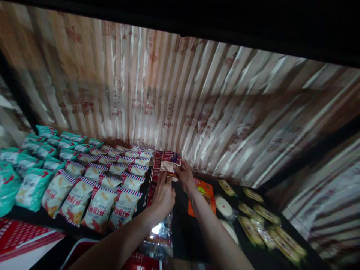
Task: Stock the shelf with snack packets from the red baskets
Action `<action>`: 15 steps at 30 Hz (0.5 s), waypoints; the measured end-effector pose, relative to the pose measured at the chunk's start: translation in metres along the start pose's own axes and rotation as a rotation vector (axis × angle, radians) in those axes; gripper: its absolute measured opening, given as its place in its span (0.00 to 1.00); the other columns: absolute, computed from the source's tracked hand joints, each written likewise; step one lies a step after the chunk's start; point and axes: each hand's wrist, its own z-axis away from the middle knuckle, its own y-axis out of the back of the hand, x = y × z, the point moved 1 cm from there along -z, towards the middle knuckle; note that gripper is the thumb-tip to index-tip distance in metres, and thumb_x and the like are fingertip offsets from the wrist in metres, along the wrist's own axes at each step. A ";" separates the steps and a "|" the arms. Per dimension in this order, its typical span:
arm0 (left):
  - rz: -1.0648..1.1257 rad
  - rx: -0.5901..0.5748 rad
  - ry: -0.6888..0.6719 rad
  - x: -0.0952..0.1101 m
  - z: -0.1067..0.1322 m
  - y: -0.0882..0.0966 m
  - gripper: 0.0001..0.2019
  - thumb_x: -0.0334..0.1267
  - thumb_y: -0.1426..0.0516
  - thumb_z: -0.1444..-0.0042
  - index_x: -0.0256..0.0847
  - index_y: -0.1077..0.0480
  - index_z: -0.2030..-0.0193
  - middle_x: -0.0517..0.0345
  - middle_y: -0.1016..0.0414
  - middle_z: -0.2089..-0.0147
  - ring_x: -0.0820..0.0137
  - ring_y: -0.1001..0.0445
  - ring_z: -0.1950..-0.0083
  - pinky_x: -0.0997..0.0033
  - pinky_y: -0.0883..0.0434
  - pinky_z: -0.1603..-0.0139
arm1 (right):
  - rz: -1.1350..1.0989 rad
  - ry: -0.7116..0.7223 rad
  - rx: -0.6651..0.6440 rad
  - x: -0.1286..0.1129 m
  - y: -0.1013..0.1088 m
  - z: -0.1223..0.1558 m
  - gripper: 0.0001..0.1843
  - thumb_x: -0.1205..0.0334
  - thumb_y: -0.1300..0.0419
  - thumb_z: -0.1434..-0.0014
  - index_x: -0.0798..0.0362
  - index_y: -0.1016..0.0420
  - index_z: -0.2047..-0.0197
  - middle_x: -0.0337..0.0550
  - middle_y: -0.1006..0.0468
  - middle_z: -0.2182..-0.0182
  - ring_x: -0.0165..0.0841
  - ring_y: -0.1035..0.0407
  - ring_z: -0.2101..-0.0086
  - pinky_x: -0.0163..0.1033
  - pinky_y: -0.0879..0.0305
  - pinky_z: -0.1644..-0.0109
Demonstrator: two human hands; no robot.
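Observation:
At the back of the dark shelf, both my hands are on a small dark-red and cream snack packet [170,162]. My left hand [164,195] grips its lower edge with bent fingers; the thumb side faces right. On the packet's right edge, my right hand [185,176] is closed, its fingertips partly over the front. Beside and beneath the packet runs a row of flat dark-red packets [156,165]. An orange packet [210,191] lies under my right forearm, which hides part of it.
Left stand rows of white chip bags with striped tops [99,204] and teal bags [32,189]. To the right lie round white items [224,206] and several yellowish wrapped packs [267,214]. Corrugated sheeting [174,93] closes the back. A red basket [25,236] is at lower left.

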 end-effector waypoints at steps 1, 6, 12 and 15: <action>-0.020 -0.012 0.022 -0.003 -0.008 -0.002 0.20 0.23 0.51 0.49 0.32 0.35 0.48 0.43 0.40 0.39 0.61 0.46 0.35 0.57 0.47 0.34 | 0.043 -0.009 -0.018 0.004 -0.004 -0.011 0.32 0.57 0.37 0.56 0.55 0.36 0.47 0.38 0.23 0.73 0.31 0.28 0.74 0.35 0.31 0.70; -0.098 -0.089 0.117 -0.017 -0.039 -0.009 0.26 0.23 0.52 0.50 0.27 0.42 0.41 0.40 0.43 0.37 0.59 0.51 0.33 0.62 0.51 0.33 | 0.267 0.014 -0.070 0.020 -0.019 -0.048 0.21 0.58 0.41 0.52 0.55 0.31 0.54 0.38 0.23 0.75 0.31 0.28 0.73 0.34 0.32 0.70; -0.080 -0.112 0.192 -0.030 -0.059 -0.016 0.27 0.22 0.51 0.52 0.25 0.42 0.42 0.39 0.38 0.41 0.61 0.43 0.37 0.65 0.49 0.34 | 0.528 0.102 -0.047 0.031 -0.027 -0.071 0.16 0.58 0.41 0.49 0.55 0.27 0.58 0.39 0.22 0.74 0.31 0.28 0.72 0.33 0.34 0.68; -0.087 -0.123 0.211 -0.033 -0.062 -0.019 0.26 0.23 0.51 0.52 0.24 0.41 0.42 0.37 0.37 0.42 0.60 0.42 0.38 0.64 0.48 0.36 | 0.693 0.147 -0.024 0.030 -0.030 -0.075 0.15 0.61 0.41 0.50 0.54 0.26 0.57 0.42 0.21 0.71 0.33 0.27 0.69 0.34 0.34 0.64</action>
